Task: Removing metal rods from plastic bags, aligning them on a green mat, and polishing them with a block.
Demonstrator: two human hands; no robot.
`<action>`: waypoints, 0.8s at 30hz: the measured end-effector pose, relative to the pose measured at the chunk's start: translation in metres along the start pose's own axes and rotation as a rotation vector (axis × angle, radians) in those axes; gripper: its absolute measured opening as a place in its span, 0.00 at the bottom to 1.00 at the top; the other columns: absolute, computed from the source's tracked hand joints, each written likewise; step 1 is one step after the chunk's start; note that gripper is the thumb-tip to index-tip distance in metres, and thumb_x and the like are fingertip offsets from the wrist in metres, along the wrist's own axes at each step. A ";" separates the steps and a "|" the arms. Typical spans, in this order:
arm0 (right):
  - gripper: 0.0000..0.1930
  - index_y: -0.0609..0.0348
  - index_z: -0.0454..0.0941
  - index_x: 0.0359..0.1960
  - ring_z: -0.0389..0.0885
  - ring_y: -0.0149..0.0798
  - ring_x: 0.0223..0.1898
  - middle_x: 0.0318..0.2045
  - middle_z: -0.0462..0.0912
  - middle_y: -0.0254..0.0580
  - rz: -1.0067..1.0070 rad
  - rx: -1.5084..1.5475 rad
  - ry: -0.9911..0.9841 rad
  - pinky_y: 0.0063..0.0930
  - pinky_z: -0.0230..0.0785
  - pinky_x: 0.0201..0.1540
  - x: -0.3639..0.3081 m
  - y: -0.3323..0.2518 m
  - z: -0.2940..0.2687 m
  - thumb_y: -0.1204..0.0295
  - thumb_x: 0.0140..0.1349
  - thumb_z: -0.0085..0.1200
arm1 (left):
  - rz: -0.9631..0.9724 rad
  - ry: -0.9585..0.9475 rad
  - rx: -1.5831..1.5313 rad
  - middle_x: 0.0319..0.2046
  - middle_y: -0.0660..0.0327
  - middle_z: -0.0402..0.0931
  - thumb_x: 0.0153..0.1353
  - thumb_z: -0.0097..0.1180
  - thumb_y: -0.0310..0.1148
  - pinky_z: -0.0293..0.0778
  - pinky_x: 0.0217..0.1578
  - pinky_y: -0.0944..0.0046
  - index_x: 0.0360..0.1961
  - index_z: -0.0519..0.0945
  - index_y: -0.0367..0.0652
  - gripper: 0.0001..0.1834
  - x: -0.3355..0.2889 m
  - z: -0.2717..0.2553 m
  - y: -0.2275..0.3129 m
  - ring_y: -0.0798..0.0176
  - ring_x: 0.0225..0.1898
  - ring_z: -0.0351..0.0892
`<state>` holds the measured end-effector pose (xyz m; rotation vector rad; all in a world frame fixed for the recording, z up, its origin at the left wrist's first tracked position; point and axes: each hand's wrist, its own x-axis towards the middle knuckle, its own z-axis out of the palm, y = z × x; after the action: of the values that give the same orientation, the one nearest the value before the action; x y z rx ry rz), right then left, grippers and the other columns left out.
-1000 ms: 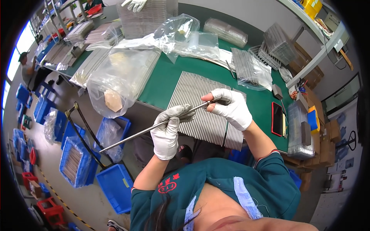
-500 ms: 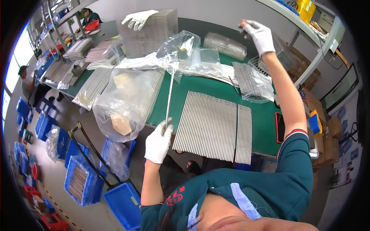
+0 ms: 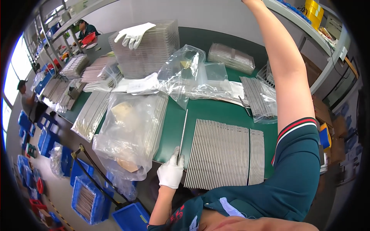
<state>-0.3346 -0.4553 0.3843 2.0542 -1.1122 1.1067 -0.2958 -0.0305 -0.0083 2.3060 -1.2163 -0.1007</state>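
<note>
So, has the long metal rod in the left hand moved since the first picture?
Yes: the metal rod, earlier slanting partly across the row of rods, now points to the far side, left of that row.

bright light (edges bowed, corners black)

Grey wall, brt window L

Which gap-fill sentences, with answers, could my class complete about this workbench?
1. The left hand is gloved in the colour ____.
2. The row of metal rods lies to the ____ of the held rod.
3. That row is split into ____ groups.
4. The tabletop is coloured ____.
Missing words: white; right; two; green.
</note>
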 end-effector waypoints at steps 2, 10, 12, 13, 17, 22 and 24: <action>0.15 0.49 0.86 0.33 0.85 0.50 0.39 0.33 0.85 0.48 0.012 -0.018 0.026 0.42 0.76 0.43 0.009 -0.004 0.010 0.59 0.63 0.46 | 0.026 0.038 -0.021 0.24 0.54 0.82 0.61 0.56 0.45 0.76 0.25 0.53 0.53 0.79 0.57 0.19 -0.001 -0.001 -0.001 0.50 0.21 0.81; 0.17 0.54 0.85 0.35 0.84 0.50 0.39 0.34 0.85 0.49 0.002 -0.123 0.043 0.44 0.76 0.43 0.024 0.017 0.042 0.60 0.66 0.44 | 0.019 -0.006 0.012 0.27 0.53 0.83 0.62 0.55 0.45 0.77 0.27 0.52 0.53 0.79 0.55 0.19 -0.002 -0.001 0.004 0.49 0.23 0.81; 0.17 0.53 0.85 0.37 0.84 0.51 0.39 0.35 0.85 0.49 -0.144 0.303 -0.136 0.44 0.75 0.44 0.010 0.018 -0.003 0.61 0.66 0.44 | -0.007 0.009 0.012 0.26 0.53 0.82 0.62 0.55 0.45 0.77 0.27 0.52 0.53 0.79 0.55 0.19 -0.005 -0.004 0.000 0.49 0.23 0.81; 0.16 0.53 0.84 0.39 0.83 0.51 0.40 0.35 0.84 0.49 -0.278 0.699 -0.302 0.43 0.75 0.44 0.000 0.022 -0.028 0.61 0.65 0.44 | -0.001 0.022 -0.003 0.26 0.52 0.82 0.62 0.55 0.45 0.77 0.28 0.51 0.53 0.79 0.55 0.19 -0.005 -0.004 0.000 0.49 0.24 0.82; 0.12 0.55 0.82 0.40 0.81 0.52 0.42 0.37 0.83 0.49 -0.407 0.169 0.198 0.43 0.73 0.47 -0.064 0.014 -0.033 0.65 0.61 0.50 | 0.001 0.007 0.015 0.20 0.51 0.80 0.63 0.52 0.48 0.77 0.27 0.49 0.53 0.79 0.61 0.19 0.005 -0.002 0.004 0.47 0.22 0.80; 0.20 0.56 0.77 0.53 0.81 0.48 0.48 0.45 0.82 0.46 -0.580 0.504 -0.200 0.35 0.72 0.52 -0.255 0.030 -0.087 0.60 0.63 0.55 | -0.099 -0.233 0.100 0.37 0.50 0.82 0.66 0.44 0.51 0.76 0.39 0.47 0.58 0.74 0.58 0.23 0.015 -0.025 0.018 0.44 0.36 0.82; 0.26 0.52 0.71 0.60 0.72 0.51 0.59 0.58 0.74 0.48 -0.532 0.481 -0.595 0.42 0.65 0.61 -0.335 0.041 -0.114 0.56 0.63 0.52 | -0.128 -0.293 0.166 0.38 0.50 0.82 0.67 0.42 0.51 0.76 0.41 0.47 0.59 0.73 0.57 0.24 0.017 -0.031 0.024 0.44 0.38 0.82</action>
<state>-0.5229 -0.2530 0.1588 2.9470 -0.4765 0.5280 -0.2944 -0.0425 0.0331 2.5816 -1.2548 -0.4100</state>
